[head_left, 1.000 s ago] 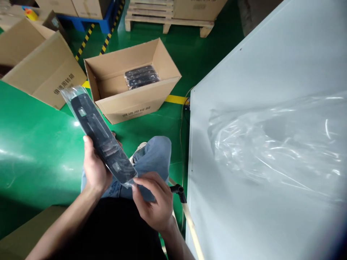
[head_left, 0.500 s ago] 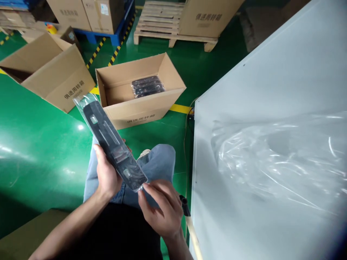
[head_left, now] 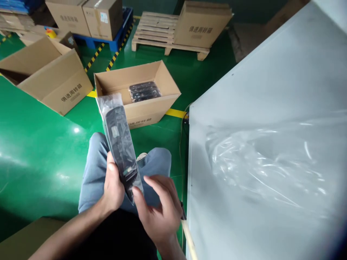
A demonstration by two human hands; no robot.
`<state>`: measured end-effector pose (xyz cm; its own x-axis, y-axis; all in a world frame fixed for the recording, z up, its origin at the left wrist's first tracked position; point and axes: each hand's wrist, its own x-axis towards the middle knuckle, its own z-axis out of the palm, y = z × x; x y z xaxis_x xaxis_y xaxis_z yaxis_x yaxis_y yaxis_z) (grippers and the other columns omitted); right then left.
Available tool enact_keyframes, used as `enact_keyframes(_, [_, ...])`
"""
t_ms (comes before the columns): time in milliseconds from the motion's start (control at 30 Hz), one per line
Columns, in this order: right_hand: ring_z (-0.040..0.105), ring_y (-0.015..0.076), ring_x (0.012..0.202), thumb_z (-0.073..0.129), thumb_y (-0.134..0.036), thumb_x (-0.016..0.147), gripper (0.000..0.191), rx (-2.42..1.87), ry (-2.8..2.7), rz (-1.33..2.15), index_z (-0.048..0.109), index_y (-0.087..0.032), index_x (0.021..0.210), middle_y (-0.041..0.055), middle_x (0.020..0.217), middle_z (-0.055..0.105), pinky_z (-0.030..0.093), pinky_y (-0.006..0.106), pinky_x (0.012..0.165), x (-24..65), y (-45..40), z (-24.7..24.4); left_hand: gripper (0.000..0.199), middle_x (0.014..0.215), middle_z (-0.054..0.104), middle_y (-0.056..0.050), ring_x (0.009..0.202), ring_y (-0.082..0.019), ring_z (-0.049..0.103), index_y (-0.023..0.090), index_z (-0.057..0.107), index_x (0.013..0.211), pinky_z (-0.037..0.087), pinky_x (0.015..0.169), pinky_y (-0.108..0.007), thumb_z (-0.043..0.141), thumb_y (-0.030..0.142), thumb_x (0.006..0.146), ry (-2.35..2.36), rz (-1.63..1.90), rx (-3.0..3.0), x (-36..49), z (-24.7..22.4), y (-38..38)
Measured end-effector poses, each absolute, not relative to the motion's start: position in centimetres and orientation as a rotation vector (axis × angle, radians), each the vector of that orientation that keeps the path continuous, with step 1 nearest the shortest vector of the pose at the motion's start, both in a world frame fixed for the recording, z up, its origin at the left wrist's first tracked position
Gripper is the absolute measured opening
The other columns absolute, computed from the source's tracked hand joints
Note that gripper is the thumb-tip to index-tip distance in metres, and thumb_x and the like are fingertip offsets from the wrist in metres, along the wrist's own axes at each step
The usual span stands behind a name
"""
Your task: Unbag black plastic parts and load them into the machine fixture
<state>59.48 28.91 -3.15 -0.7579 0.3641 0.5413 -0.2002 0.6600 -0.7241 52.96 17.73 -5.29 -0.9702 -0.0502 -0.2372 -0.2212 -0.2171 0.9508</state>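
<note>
A long black plastic part [head_left: 121, 144] in a clear plastic bag [head_left: 110, 103] is tilted above my lap, its far end toward the open carton. My left hand [head_left: 114, 186] grips it along its left side, thumb on the edge and the other fingers hidden behind. My right hand [head_left: 159, 206] is at the near end, thumb against the bag and forefinger stretched out apart from it. Beyond lies an open cardboard box [head_left: 151, 112] with several similar bagged black parts [head_left: 145, 92] inside.
A white table [head_left: 230, 224] with loose clear plastic film [head_left: 260, 166] fills the right side. Another open carton [head_left: 54, 83] stands at left. Behind are a wooden pallet [head_left: 154, 29] with a closed carton [head_left: 200, 27] and a blue pallet [head_left: 116, 43] with boxes.
The bagged part has swung more upright and its far end has moved right. My right forefinger and thumb, formerly pinching the bag's near corner, have spread apart.
</note>
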Motion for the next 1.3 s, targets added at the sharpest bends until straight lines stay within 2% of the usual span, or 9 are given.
enact_keyframes(100, [0.075,0.0228,0.085,0.076,-0.015,0.091,0.024,-0.207,-2.197,1.125,0.07,-0.024,0.113,0.0069,0.094,0.077,0.066,0.04,0.078,58.3,28.3,-2.1,0.065,0.105,0.073,-0.007,0.096,-0.022,0.069,0.024,0.074,0.111,0.062,0.09,-0.034,0.053,0.083,0.094,1.976,2.289,-0.099,54.1,-5.1,17.8])
enact_keyframes(233, [0.075,0.0207,0.085,0.073,-0.01,0.089,0.024,-0.243,-2.181,1.177,0.069,-0.024,0.108,0.0048,0.093,0.077,0.066,0.037,0.079,57.9,28.0,-2.1,0.063,0.111,0.071,-0.01,0.102,-0.026,0.066,0.022,0.071,0.122,0.059,0.097,-0.041,0.051,0.077,0.099,2.005,2.233,0.04,54.8,-5.4,17.5])
enact_keyframes(333, [0.076,0.0194,0.082,0.072,-0.008,0.089,0.022,-0.272,-2.164,1.181,0.069,-0.025,0.104,0.0031,0.089,0.077,0.065,0.035,0.077,58.0,28.1,-2.3,0.058,0.112,0.07,-0.009,0.101,-0.027,0.065,0.025,0.068,0.126,0.058,0.097,-0.041,0.053,0.075,0.099,2.018,2.202,0.087,54.9,-6.1,17.2])
enact_keyframes(467, [0.075,0.0192,0.078,0.073,-0.014,0.091,0.018,-0.325,-2.121,1.199,0.071,-0.025,0.106,0.0026,0.088,0.077,0.065,0.034,0.074,58.0,28.5,-2.0,0.051,0.117,0.068,-0.008,0.101,-0.024,0.065,0.026,0.062,0.133,0.057,0.095,-0.037,0.048,0.067,0.105,2.057,2.116,0.255,55.2,-6.9,16.8])
enact_keyframes(600, [0.074,0.0197,0.079,0.075,-0.022,0.092,0.02,-0.398,-2.074,1.235,0.073,-0.024,0.111,0.0035,0.09,0.077,0.066,0.034,0.075,57.4,29.3,-1.7,0.053,0.13,0.065,-0.011,0.115,-0.025,0.063,0.022,0.054,0.145,0.052,0.104,-0.039,0.044,0.06,0.109,2.185,2.028,0.496,55.5,-7.6,16.6])
enact_keyframes(667, [0.075,0.0198,0.079,0.076,-0.024,0.091,0.021,-0.413,-2.058,1.266,0.073,-0.025,0.112,0.0036,0.093,0.078,0.066,0.034,0.076,57.1,29.6,-1.8,0.056,0.132,0.064,-0.012,0.12,-0.027,0.062,0.021,0.054,0.146,0.051,0.106,-0.041,0.044,0.061,0.109,2.265,2.004,0.539,55.5,-7.8,16.6])
enact_keyframes(867, [0.077,0.0194,0.079,0.074,-0.02,0.089,0.02,-0.434,-2.024,1.322,0.074,-0.025,0.108,0.0033,0.094,0.079,0.068,0.034,0.078,56.6,29.7,-1.8,0.049,0.127,0.069,-0.011,0.115,-0.025,0.065,0.021,0.062,0.142,0.051,0.101,-0.038,0.043,0.054,0.111,2.243,1.989,0.639,55.2,-7.6,16.6])
enact_keyframes(1067, [0.077,0.0186,0.081,0.074,-0.016,0.088,0.019,-0.447,-2.035,1.337,0.074,-0.024,0.105,0.003,0.094,0.079,0.069,0.033,0.078,56.7,29.6,-1.3,0.042,0.125,0.072,-0.008,0.11,-0.022,0.067,0.028,0.062,0.144,0.052,0.097,-0.032,0.045,0.048,0.111,2.214,2.008,0.641,55.0,-7.5,16.5])
enact_keyframes(1300, [0.078,0.018,0.08,0.073,-0.015,0.089,0.015,-0.456,-2.009,1.318,0.074,-0.024,0.101,0.0026,0.092,0.08,0.068,0.032,0.078,56.8,29.5,-2.1,0.045,0.128,0.072,-0.012,0.115,-0.027,0.068,0.023,0.065,0.141,0.054,0.098,-0.039,0.048,0.051,0.109,2.225,1.934,0.598,55.1,-7.7,16.1])
